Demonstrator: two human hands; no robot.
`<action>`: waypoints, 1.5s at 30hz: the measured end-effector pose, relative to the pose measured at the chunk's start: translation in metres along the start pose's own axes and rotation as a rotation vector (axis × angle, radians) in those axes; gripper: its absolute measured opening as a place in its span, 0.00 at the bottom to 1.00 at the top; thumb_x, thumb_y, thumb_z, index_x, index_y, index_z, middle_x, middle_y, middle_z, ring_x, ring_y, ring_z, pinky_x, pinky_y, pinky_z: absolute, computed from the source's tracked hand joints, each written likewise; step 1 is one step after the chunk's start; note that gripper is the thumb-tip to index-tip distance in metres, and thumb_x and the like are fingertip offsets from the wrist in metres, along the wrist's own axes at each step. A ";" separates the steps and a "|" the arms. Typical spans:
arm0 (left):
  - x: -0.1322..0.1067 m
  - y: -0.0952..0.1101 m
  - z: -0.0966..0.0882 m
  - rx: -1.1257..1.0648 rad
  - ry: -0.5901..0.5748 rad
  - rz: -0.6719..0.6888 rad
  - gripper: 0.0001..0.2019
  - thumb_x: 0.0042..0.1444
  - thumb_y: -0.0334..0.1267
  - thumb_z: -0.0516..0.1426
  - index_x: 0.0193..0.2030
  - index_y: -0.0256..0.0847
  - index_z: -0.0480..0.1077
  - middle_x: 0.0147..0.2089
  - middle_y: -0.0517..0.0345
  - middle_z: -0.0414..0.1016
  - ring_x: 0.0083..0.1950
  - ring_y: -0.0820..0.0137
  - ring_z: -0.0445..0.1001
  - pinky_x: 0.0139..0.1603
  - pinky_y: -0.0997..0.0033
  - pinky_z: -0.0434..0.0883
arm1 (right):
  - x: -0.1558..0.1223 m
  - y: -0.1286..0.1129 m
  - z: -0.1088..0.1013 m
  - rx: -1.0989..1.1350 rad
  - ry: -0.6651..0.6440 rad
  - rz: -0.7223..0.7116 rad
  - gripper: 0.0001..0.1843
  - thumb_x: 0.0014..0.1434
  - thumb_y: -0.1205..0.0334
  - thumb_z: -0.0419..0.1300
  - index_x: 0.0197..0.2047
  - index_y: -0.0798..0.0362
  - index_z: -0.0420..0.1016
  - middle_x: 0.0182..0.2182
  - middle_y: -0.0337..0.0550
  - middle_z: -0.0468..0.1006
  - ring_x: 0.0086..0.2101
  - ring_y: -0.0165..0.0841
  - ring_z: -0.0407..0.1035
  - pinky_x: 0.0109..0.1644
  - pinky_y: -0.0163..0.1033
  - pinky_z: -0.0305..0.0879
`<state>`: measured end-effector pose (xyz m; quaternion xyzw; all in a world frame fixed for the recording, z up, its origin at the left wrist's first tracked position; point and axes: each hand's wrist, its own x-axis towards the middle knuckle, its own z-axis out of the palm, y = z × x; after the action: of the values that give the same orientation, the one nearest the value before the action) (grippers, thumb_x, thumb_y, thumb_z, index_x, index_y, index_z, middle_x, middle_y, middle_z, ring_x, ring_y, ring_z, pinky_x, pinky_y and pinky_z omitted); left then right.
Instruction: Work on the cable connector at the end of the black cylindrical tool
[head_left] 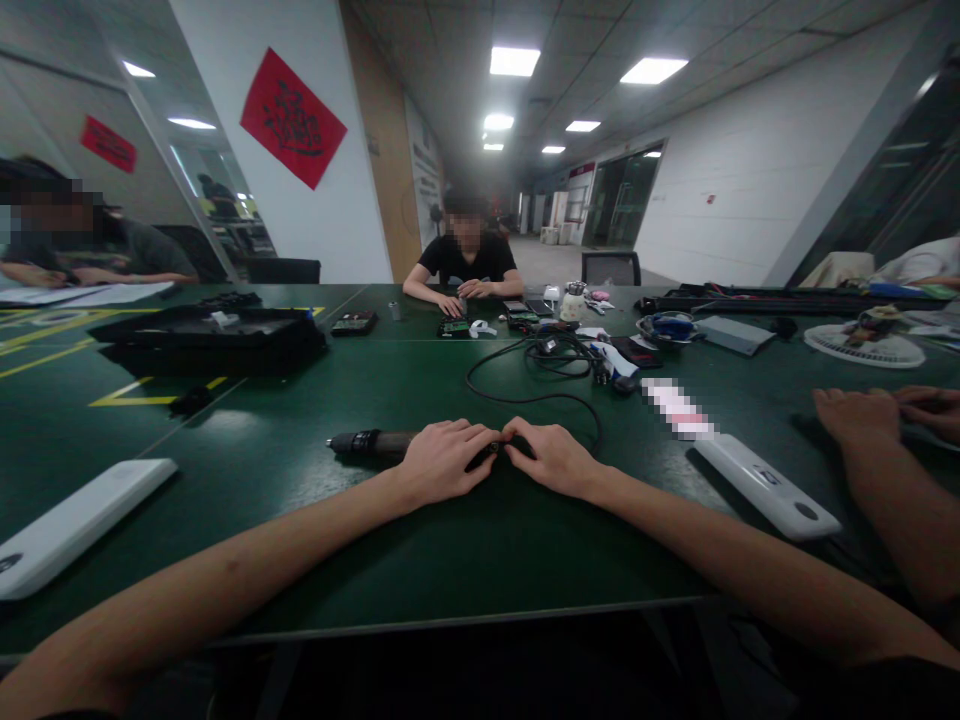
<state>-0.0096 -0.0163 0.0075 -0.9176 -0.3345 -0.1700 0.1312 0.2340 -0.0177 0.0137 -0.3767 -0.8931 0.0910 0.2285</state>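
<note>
A dark electric screwdriver lies on its side on the green table, with a black cable looping away behind it. My left hand lies over the tool's right end with its fingers curled round it. My right hand sits just to the right, its fingertips pinched together and meeting the left hand's at the tool's tip. What the right fingers hold is hidden.
White flat casings lie at the left and right. A black tray stands at the back left. Another person's hands rest at the right. A person sits across the table amid small parts and tools.
</note>
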 end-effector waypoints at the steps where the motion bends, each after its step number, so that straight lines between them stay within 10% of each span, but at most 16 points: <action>1: 0.000 0.000 0.000 -0.001 -0.004 0.006 0.11 0.71 0.45 0.53 0.54 0.46 0.69 0.47 0.56 0.79 0.46 0.64 0.78 0.44 0.63 0.71 | 0.000 0.000 0.000 -0.005 0.000 0.001 0.09 0.70 0.62 0.59 0.53 0.49 0.69 0.39 0.40 0.79 0.35 0.34 0.74 0.41 0.36 0.63; 45: 0.004 0.002 0.002 0.055 -0.015 -0.029 0.14 0.71 0.51 0.53 0.46 0.43 0.69 0.41 0.56 0.77 0.41 0.63 0.75 0.40 0.64 0.67 | 0.000 -0.004 0.005 -0.080 -0.007 0.023 0.09 0.70 0.63 0.59 0.52 0.49 0.68 0.40 0.42 0.80 0.38 0.36 0.76 0.43 0.37 0.63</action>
<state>-0.0055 -0.0149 0.0073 -0.9100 -0.3532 -0.1559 0.1513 0.2296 -0.0205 0.0109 -0.3955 -0.8924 0.0590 0.2090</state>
